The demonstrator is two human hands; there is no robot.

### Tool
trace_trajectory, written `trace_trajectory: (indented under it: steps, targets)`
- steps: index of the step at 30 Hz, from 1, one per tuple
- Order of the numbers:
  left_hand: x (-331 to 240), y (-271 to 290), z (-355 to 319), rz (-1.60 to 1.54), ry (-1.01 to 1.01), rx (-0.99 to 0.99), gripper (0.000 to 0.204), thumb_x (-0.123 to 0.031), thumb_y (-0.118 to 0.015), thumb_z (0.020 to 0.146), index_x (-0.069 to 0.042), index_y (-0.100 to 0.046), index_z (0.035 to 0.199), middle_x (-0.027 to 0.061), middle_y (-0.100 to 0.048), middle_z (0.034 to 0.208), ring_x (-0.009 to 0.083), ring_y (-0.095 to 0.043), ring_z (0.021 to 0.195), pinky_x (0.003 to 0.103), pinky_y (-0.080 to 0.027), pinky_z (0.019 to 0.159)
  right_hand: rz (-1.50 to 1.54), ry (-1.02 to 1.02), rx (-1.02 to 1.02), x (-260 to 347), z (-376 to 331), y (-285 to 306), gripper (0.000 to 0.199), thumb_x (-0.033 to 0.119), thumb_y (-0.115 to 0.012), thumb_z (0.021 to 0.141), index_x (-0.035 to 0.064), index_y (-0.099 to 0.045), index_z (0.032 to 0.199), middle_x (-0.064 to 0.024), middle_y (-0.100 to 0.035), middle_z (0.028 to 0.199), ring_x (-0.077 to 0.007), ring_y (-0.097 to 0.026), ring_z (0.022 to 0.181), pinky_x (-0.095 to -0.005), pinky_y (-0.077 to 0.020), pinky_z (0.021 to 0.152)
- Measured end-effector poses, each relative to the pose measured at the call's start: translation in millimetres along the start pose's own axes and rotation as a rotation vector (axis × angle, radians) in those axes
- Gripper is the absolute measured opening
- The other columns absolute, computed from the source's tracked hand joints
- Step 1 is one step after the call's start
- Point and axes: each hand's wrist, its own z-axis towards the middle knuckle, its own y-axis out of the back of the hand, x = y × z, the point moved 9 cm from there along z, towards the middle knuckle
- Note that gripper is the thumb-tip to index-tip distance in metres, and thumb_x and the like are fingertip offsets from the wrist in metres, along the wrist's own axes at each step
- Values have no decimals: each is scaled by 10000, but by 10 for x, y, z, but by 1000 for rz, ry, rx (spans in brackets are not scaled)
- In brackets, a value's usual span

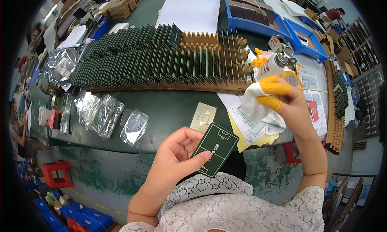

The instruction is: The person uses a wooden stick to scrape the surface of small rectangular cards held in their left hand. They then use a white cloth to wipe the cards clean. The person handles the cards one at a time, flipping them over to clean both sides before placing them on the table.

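Between the thumb and fingers of my left hand (177,155) is a dark green rectangular plate (219,145) with pale lines and lettering, tilted over my lap. My right hand (284,97), with yellow finger cots on its fingers, grips a white cloth (256,103) up and to the right of the plate. A pale gold card (203,116) lies on the table just beyond my left hand. Farther back, several similar green plates (133,64) stand on edge in rows in a notched brown rack (197,40). A white bottle with a metal pump top (276,64) stands behind my right hand.
Printed papers and a yellow sheet (242,141) lie under and around my right hand. Clear plastic bags (100,115) are on the left of the table. Blue trays (258,20) sit at the back right, and another notched rack (336,111) runs along the right side. A red stool (58,173) stands below left.
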Motion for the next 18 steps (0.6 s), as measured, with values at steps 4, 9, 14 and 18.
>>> trace_trajectory:
  steps: [4, 9, 14, 18]
  targets:
    - [25, 11, -27, 18, 6, 112, 216, 86, -615, 883, 13, -543, 1073, 91, -645, 1138, 114, -600, 1086, 253, -489, 912, 88, -177, -62, -43, -55, -117, 247, -28, -697, 831, 10, -708, 1074, -42, -651, 1099, -175, -602, 1010, -286, -470, 919]
    - [27, 9, -42, 11, 15, 120, 225, 90, -611, 882, 15, -541, 1082, 98, -644, 1145, 125, -605, 1095, 262, -492, 922, -1025, 762, -77, 795, -278, -476, 266, 38, -762, 695, 73, -748, 959, -9, -673, 1005, -201, -580, 941, -355, -432, 796]
    - [51, 39, -25, 23, -30, 113, 250, 94, -625, 870, 17, -538, 1091, 102, -639, 1154, 129, -611, 1092, 269, -492, 936, -1236, 1052, -98, 841, -592, -810, 206, 162, -776, 660, 139, -767, 864, 76, -651, 905, -148, -593, 1003, -383, -389, 811]
    - [54, 29, -20, 36, -51, 115, 258, 95, -630, 865, 19, -537, 1093, 100, -639, 1145, 128, -610, 1096, 272, -490, 944, -1308, 1076, -9, 798, -653, -938, 194, 189, -758, 692, 169, -755, 885, 95, -631, 956, -135, -574, 1075, -396, -373, 865]
